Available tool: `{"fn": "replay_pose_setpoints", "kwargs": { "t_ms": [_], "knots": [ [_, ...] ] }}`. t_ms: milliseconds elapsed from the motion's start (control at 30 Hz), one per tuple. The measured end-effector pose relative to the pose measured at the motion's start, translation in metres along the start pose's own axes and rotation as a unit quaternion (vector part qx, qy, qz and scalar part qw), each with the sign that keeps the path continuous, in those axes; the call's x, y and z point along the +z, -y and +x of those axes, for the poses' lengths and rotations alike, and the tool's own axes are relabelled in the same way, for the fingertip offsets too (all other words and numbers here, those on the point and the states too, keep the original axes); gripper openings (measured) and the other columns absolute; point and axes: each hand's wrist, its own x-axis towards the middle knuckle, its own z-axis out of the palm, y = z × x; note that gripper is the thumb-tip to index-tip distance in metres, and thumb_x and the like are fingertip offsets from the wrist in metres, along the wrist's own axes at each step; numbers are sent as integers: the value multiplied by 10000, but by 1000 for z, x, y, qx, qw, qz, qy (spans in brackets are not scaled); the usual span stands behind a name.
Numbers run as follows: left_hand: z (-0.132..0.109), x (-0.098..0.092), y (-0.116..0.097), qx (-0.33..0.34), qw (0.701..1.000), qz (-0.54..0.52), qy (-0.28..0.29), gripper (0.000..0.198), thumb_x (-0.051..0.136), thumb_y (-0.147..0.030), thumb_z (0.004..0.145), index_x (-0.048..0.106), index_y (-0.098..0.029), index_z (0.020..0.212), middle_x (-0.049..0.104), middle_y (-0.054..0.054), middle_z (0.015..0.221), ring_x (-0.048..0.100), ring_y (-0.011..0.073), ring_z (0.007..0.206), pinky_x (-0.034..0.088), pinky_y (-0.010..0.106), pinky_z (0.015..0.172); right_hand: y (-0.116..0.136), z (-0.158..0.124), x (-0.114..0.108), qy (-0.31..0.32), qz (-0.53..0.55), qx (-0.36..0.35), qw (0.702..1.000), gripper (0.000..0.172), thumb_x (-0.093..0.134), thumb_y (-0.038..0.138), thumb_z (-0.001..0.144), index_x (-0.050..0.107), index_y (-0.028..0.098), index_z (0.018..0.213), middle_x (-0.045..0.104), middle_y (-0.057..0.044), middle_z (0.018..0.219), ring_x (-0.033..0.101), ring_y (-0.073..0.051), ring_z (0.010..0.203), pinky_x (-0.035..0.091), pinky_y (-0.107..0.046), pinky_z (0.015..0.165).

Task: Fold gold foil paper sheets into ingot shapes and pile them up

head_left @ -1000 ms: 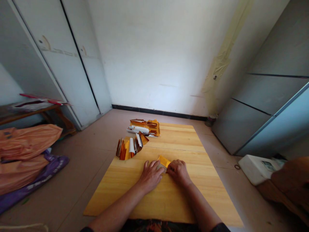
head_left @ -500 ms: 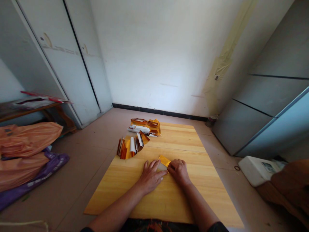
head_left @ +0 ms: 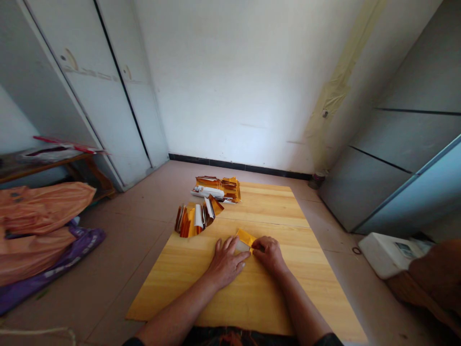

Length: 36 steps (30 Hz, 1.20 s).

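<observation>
A small sheet of gold paper (head_left: 246,237) lies on the wooden table between my hands, its near part showing a pale grey face. My left hand (head_left: 226,263) rests flat with fingers spread, its fingertips and thumb at the left and near edges of the sheet. At the sheet's right corner, my right hand (head_left: 268,254) has its thumb and fingers pinched together on the paper edge. Beyond the left hand stands a fanned bundle of folded gold and white papers (head_left: 194,218). Behind that is a second pile of gold and white papers (head_left: 216,189).
The light wooden table (head_left: 288,298) stands on a tiled floor before a white wall. Orange and purple bags (head_left: 46,211) lie at the left, near a grey cabinet (head_left: 118,72). To the right are a grey fridge (head_left: 370,182) and a white box (head_left: 383,254).
Both hands stay around the gold sheet, with only slight finger movement at its right corner. The whole view has shifted a little.
</observation>
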Motion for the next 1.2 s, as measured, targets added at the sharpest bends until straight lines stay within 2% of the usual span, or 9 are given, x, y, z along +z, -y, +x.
{"fn": "replay_pose_setpoints", "kwargs": {
  "t_ms": [233, 400, 633, 733, 833, 900, 1033, 1200],
  "knots": [
    [0, -1, 0, -7, 1000, -6, 10, 357, 545, -399, 857, 529, -461, 1208, 323, 35, 1444, 272, 302, 1313, 198, 597, 1027, -4, 1, 4, 8, 22, 22, 999, 226, 515, 103, 663, 676, 223, 767, 672, 4, 752, 602, -157, 750, 410, -257, 723],
    [5, -4, -2, -15, 1000, -16, 15, 324, 573, -399, 836, 571, -436, 1158, 351, 41, 1427, 276, 294, 1313, 189, 599, 1021, -9, 2, 5, 13, 27, 20, 999, 254, 488, 75, 680, 677, 221, 768, 673, 3, 768, 606, -153, 770, 416, -259, 739],
    [25, -9, 1, -36, 999, 10, -26, 164, 600, -285, 813, 664, -321, 961, 447, 52, 1358, 318, 290, 1277, 179, 593, 1020, 9, -6, 3, -9, -106, -28, 994, 198, 531, 124, 804, 687, 236, 857, 633, -46, 988, 536, -186, 922, 375, -301, 795],
    [31, -17, -3, -12, 999, 28, -39, 120, 572, -230, 820, 671, -245, 886, 516, 77, 1260, 400, 269, 1197, 230, 538, 1013, 21, -11, 6, 1, -145, -48, 988, 172, 520, 154, 854, 671, 229, 888, 642, -44, 956, 519, -182, 922, 347, -308, 816],
    [34, -21, -7, -19, 999, 33, -27, 147, 518, -199, 847, 665, -200, 849, 598, 83, 1024, 493, 237, 1027, 353, 433, 903, 30, -14, 10, 20, -170, -49, 984, 148, 517, 184, 872, 658, 227, 866, 637, -32, 906, 515, -173, 886, 327, -299, 789],
    [34, -21, -9, -35, 999, 28, -22, 177, 485, -192, 867, 662, -196, 868, 604, 72, 917, 510, 223, 947, 382, 386, 830, 33, -14, 12, 31, -175, -53, 983, 132, 525, 192, 868, 653, 227, 867, 631, -30, 896, 513, -172, 867, 319, -292, 763],
    [32, -18, -7, -41, 999, 22, -26, 142, 516, -213, 865, 651, -198, 905, 604, 51, 904, 511, 210, 913, 378, 363, 812, 34, -13, 13, 31, -170, -55, 983, 120, 537, 188, 861, 648, 232, 853, 627, -30, 896, 511, -173, 863, 313, -289, 750],
    [31, -15, -7, -37, 998, 35, -37, 109, 533, -216, 859, 638, -186, 849, 599, 47, 894, 507, 209, 904, 367, 366, 808, 31, -11, 12, 20, -157, -64, 985, 122, 533, 182, 868, 639, 237, 888, 633, -28, 1011, 517, -174, 891, 315, -298, 773]
  ]
}}
